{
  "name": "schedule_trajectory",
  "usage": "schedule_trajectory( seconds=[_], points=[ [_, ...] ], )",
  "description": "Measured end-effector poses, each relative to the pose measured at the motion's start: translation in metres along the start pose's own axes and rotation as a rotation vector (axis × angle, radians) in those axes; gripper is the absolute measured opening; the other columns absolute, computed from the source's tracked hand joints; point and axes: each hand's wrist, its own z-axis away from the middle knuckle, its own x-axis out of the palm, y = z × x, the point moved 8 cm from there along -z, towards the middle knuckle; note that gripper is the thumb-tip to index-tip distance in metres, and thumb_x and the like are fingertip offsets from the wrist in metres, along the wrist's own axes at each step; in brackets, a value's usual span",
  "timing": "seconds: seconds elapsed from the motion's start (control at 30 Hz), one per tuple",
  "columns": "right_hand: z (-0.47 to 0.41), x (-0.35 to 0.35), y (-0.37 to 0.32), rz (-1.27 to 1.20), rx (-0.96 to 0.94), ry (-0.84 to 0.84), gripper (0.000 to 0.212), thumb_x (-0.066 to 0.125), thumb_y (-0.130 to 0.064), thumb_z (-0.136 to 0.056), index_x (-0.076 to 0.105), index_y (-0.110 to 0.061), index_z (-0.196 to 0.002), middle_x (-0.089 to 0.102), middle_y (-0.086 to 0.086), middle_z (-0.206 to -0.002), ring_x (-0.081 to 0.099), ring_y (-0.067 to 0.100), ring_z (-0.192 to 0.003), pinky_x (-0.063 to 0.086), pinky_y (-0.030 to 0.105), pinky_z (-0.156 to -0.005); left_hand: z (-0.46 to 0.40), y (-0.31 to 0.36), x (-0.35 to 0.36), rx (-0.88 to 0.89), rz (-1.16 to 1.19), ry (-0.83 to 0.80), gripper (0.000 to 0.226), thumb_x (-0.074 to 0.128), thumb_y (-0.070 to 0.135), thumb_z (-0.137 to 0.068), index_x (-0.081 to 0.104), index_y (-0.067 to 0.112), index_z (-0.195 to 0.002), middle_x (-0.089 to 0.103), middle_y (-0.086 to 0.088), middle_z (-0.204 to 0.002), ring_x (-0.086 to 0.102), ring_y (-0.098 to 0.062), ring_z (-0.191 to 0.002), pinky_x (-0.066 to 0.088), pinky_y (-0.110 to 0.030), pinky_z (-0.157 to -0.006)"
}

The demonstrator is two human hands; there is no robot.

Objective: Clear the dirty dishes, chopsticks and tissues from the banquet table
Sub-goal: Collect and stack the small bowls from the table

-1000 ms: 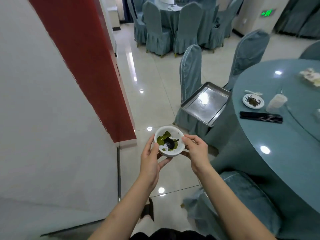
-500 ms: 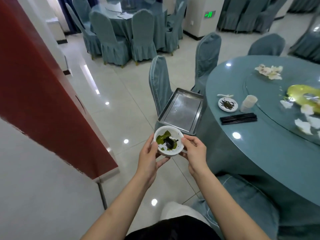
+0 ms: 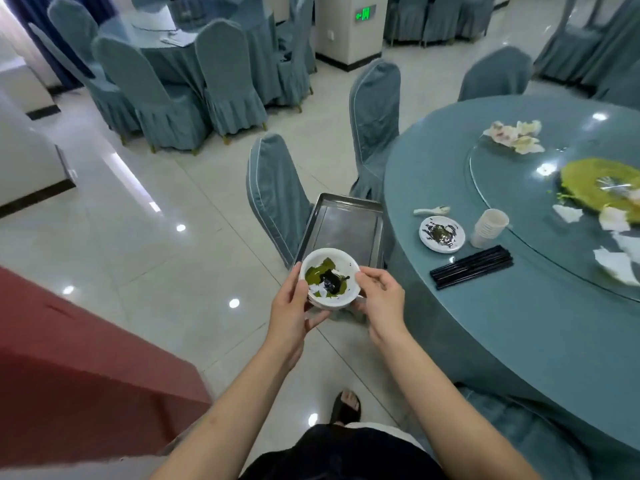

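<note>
A white bowl [image 3: 329, 278] smeared with green and black leftovers is held above the floor, just below the centre of the view. It is gripped at its nine o'clock rim by the left hand [image 3: 291, 306], whose thumb is curled over the edge while the fingers are tucked beneath. At its three o'clock rim it is pinched by the right hand [image 3: 381, 303], thumb and curled fingers closed on the edge.

Directly at twelve o'clock from the bowl, a metal tray [image 3: 346, 226] is seen resting on a covered chair [image 3: 277, 195], just beside the round desk [image 3: 519, 306]. On the desk, at roughly two o'clock from the bowl, a dirty plate [image 3: 442, 234] is placed, with a white spoon [image 3: 431, 211] just beyond it and a stack of paper cups [image 3: 489, 227] at its three o'clock side. A bundle of black chopsticks [image 3: 471, 267] is laid near the desk's edge, at six o'clock from the cups. Crumpled tissues [image 3: 516, 135] are scattered at the far side of the glass turntable [image 3: 512, 188], and more white scraps are spread along the right edge of the view beside a green-smeared platter [image 3: 595, 181], which is cut off by the frame.
</note>
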Motion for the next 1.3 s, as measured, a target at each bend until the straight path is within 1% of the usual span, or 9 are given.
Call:
schedule_trajectory(
  seconds=[0.1, 0.2, 0.47, 0.67, 0.77, 0.93, 1.0, 1.1, 1.3],
  points=[
    [-0.051, 0.002, -0.024, -0.040, -0.011, 0.042, 0.008, 0.070, -0.011, -0.094, 0.072, -0.012, -0.102, 0.078, 0.005, -0.098, 0.075, 0.026, -0.093, 0.064, 0.042, -0.072, -0.057, 0.014, 0.032, 0.003, -0.046, -0.018, 0.034, 0.044, 0.026, -0.110, 0.059, 0.039, -0.138, 0.067, 0.004, -0.128, 0.066, -0.021, -0.119, 0.063, -0.043, -0.082],
    [-0.102, -0.001, -0.040, -0.035, -0.012, 0.087, 0.008, 0.069, -0.012, -0.096, 0.070, -0.014, -0.104, 0.078, 0.001, -0.097, 0.076, 0.022, -0.092, 0.060, 0.033, -0.067, -0.111, 0.018, 0.066, -0.005, -0.074, -0.065, 0.035, 0.040, 0.026, -0.111, 0.061, 0.043, -0.134, 0.066, 0.004, -0.130, 0.064, -0.022, -0.121, 0.062, -0.048, -0.086],
    [-0.180, 0.012, -0.059, -0.092, 0.001, 0.124, 0.009, 0.069, -0.011, -0.096, 0.070, -0.012, -0.104, 0.078, 0.004, -0.096, 0.075, 0.019, -0.088, 0.059, 0.030, -0.067, -0.202, 0.025, 0.094, -0.018, -0.130, -0.064, 0.035, 0.041, 0.032, -0.110, 0.055, 0.045, -0.140, 0.060, 0.002, -0.137, 0.060, -0.021, -0.125, 0.063, -0.042, -0.081],
    [-0.244, 0.033, -0.062, -0.100, 0.044, 0.190, 0.008, 0.071, -0.012, -0.095, 0.071, -0.014, -0.103, 0.076, 0.009, -0.103, 0.074, 0.025, -0.095, 0.063, 0.036, -0.072, -0.280, 0.029, 0.103, 0.018, -0.271, -0.100, 0.039, 0.038, 0.025, -0.111, 0.051, 0.038, -0.145, 0.062, 0.009, -0.135, 0.058, -0.010, -0.128, 0.050, -0.043, -0.110],
    [-0.276, 0.048, -0.067, -0.085, 0.029, 0.204, 0.009, 0.070, -0.014, -0.096, 0.070, -0.014, -0.105, 0.076, 0.009, -0.104, 0.074, 0.027, -0.098, 0.063, 0.037, -0.074, -0.325, 0.033, 0.104, 0.021, -0.361, -0.136, 0.039, 0.038, 0.032, -0.111, 0.048, 0.042, -0.147, 0.057, 0.011, -0.142, 0.051, -0.011, -0.135, 0.043, -0.048, -0.116],
    [-0.327, 0.082, -0.076, -0.066, 0.052, 0.272, 0.010, 0.070, -0.016, -0.097, 0.070, -0.016, -0.107, 0.076, 0.006, -0.104, 0.074, 0.025, -0.100, 0.064, 0.040, -0.079, -0.402, 0.051, 0.103, -0.032, -0.404, -0.178, 0.046, 0.036, 0.033, -0.111, 0.034, 0.036, -0.157, 0.041, 0.012, -0.157, 0.038, -0.010, -0.145, 0.033, -0.046, -0.122],
    [-0.347, 0.094, -0.077, -0.059, 0.067, 0.292, 0.010, 0.068, -0.017, -0.098, 0.070, -0.017, -0.107, 0.076, 0.005, -0.105, 0.073, 0.024, -0.101, 0.064, 0.040, -0.079, -0.429, 0.053, 0.101, -0.072, -0.401, -0.182, 0.043, 0.037, 0.032, -0.111, 0.039, 0.037, -0.154, 0.046, 0.009, -0.153, 0.041, -0.013, -0.142, 0.036, -0.045, -0.120],
    [-0.376, 0.108, -0.075, -0.047, 0.081, 0.323, 0.009, 0.068, -0.017, -0.098, 0.071, -0.018, -0.106, 0.076, 0.005, -0.104, 0.073, 0.024, -0.101, 0.063, 0.034, -0.075, -0.461, 0.058, 0.102, -0.104, -0.382, -0.196, 0.027, 0.040, 0.028, -0.111, 0.054, 0.041, -0.130, 0.060, 0.012, -0.127, 0.054, -0.010, -0.123, 0.045, -0.037, -0.110],
    [-0.425, 0.117, -0.058, -0.001, 0.152, 0.386, 0.008, 0.068, -0.016, -0.098, 0.071, -0.021, -0.104, 0.075, 0.003, -0.105, 0.071, 0.022, -0.101, 0.063, 0.032, -0.075, -0.520, 0.041, 0.100, -0.189, -0.403, -0.221, 0.031, 0.043, 0.023, -0.110, 0.056, 0.028, -0.138, 0.064, 0.006, -0.129, 0.058, -0.014, -0.122, 0.048, -0.032, -0.101]
  ],
)
